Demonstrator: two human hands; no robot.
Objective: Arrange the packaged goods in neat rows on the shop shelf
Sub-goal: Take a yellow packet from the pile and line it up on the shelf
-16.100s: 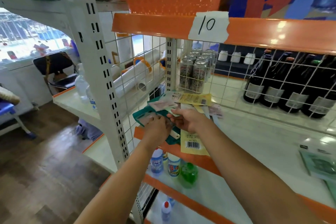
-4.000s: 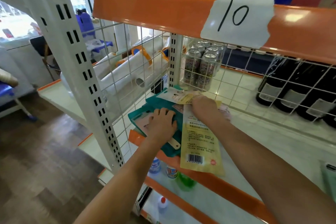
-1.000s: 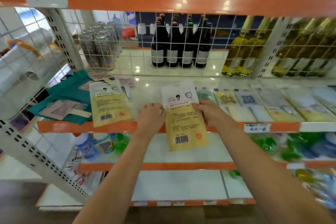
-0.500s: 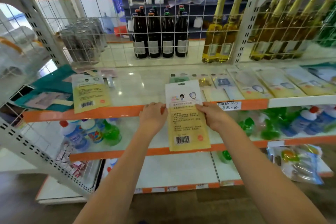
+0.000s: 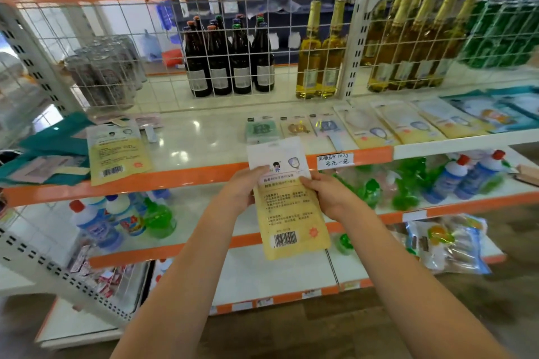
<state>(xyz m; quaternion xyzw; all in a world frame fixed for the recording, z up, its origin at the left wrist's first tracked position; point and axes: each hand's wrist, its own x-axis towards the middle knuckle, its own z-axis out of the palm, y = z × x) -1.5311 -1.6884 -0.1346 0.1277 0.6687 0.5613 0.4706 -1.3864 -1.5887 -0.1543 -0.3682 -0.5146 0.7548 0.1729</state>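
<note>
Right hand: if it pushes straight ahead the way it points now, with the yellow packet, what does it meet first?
Probably the orange shelf edge, judging by the right hand being level with it. The yellow packet top already overlaps that lip, near the price tag. Depth is unclear.

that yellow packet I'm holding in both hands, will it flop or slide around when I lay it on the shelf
The yellow packet looks thin and flat, so it is probably light and bendy; the left hand and right hand pinch only its top. Its glossy film could slide on the shiny shelf.
</note>
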